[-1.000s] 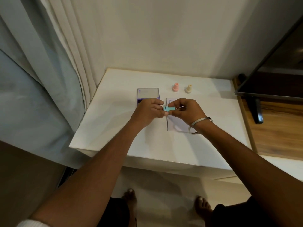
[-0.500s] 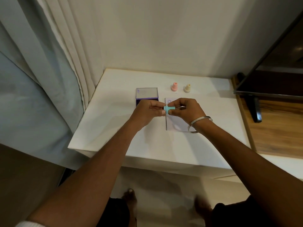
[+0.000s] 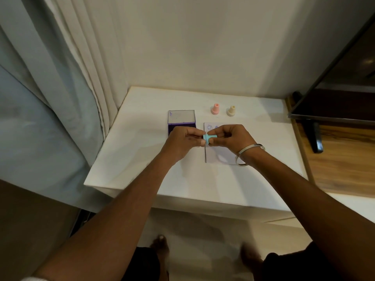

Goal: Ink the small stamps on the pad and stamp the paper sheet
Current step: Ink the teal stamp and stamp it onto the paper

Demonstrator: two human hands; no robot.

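Observation:
A small teal stamp (image 3: 209,137) lies sideways in the air, pinched between both hands above the left edge of the white paper sheet (image 3: 223,154). My left hand (image 3: 183,141) grips its wider end and my right hand (image 3: 230,137) grips its narrower end. The sheet carries small purple prints (image 3: 209,126) near its top left corner. The purple ink pad (image 3: 181,121) sits open just left of the sheet, its lid tilted up, partly hidden by my left hand. A pink stamp (image 3: 215,109) and a cream stamp (image 3: 231,111) stand upright behind the sheet.
Everything rests on a white table (image 3: 142,159) against a wall. Curtains (image 3: 71,78) hang at the left. A dark screen on a stand (image 3: 332,98) sits over a wooden surface at the right. Bare feet show on the floor below the table's front edge.
Both hands stay on the teal stamp at nearly the same spot; the fingers have shifted slightly around it. Nothing else has moved.

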